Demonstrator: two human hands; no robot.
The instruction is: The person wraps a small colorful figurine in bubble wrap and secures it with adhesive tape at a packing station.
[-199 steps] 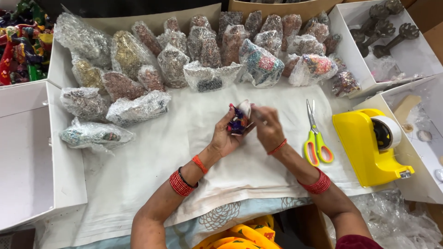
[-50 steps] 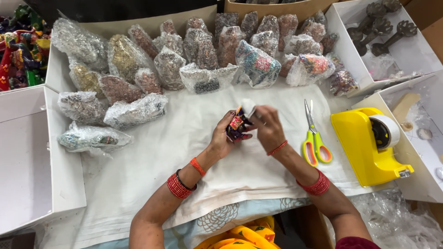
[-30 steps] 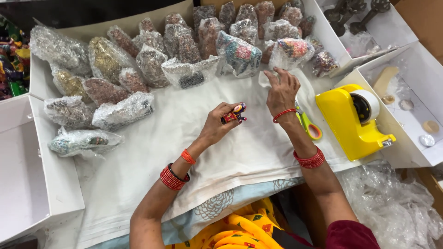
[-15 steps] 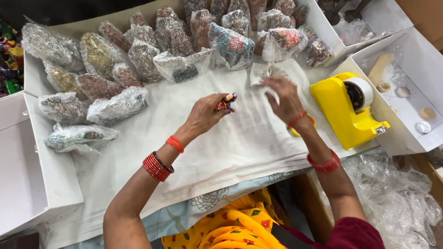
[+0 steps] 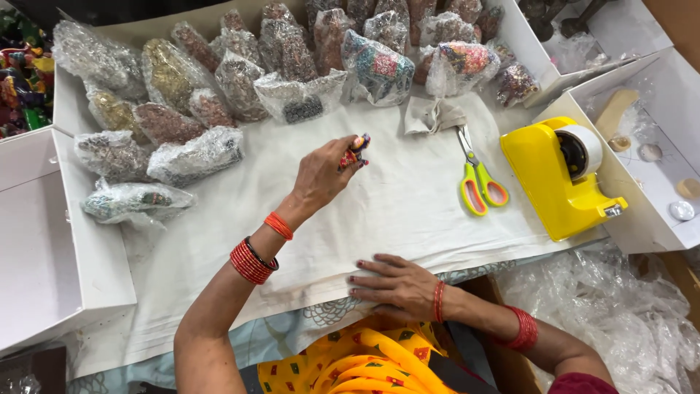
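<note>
Figurine pinched in left hand; right hand flat on cloth.

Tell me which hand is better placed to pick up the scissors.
Right, probably. The right hand lies flat and empty on the white cloth, on the same side as the scissors. The left hand is raised, its fingers pinching a small colourful figurine.

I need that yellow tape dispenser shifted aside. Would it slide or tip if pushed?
The yellow plastic tape dispenser looks broad-based, so it would probably slide, not tip. It sits on the white cloth, which may bunch up under it. It seems rigid, likely fairly heavy.
</note>
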